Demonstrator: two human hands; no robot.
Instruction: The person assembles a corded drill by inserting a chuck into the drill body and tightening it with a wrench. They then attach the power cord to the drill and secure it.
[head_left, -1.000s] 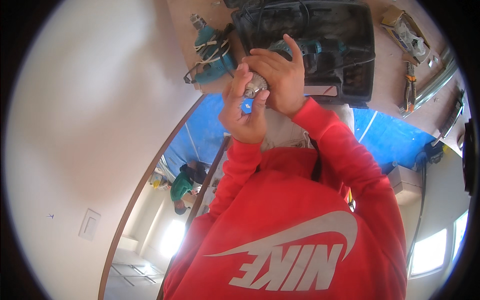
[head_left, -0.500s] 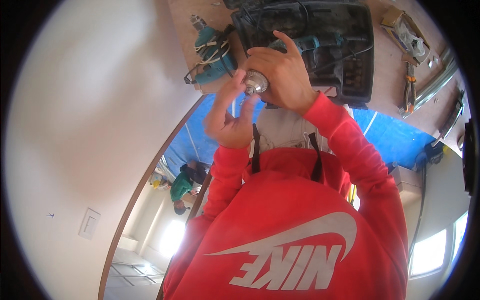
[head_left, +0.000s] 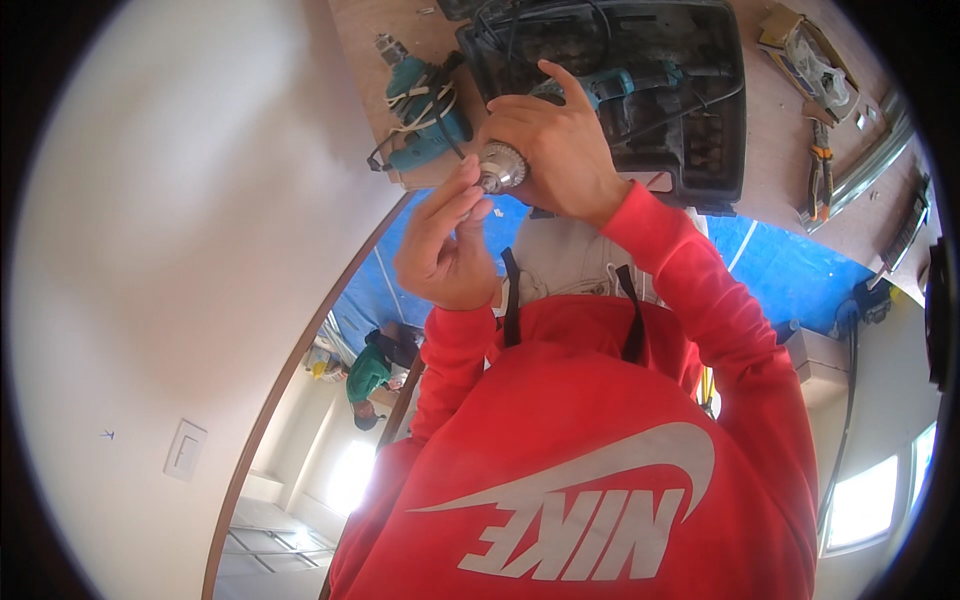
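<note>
though near table edge (head_left: 412, 182), left fingers (head_left: 447, 196) at chuck (head_left: 503, 167), blue floor (head_left: 368, 283) below

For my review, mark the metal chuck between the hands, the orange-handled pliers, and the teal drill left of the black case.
Metal chuck (head_left: 507, 164), head view: its toothed collar.
Orange-handled pliers (head_left: 821, 157), head view: top of the handles.
Teal drill (head_left: 427, 114), head view: its housing.

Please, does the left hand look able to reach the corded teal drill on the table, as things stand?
Probably yes: the left hand is close to the corded teal drill and nothing seems in between. Its fingertips are at the metal chuck, though, so it must leave that first.
</note>
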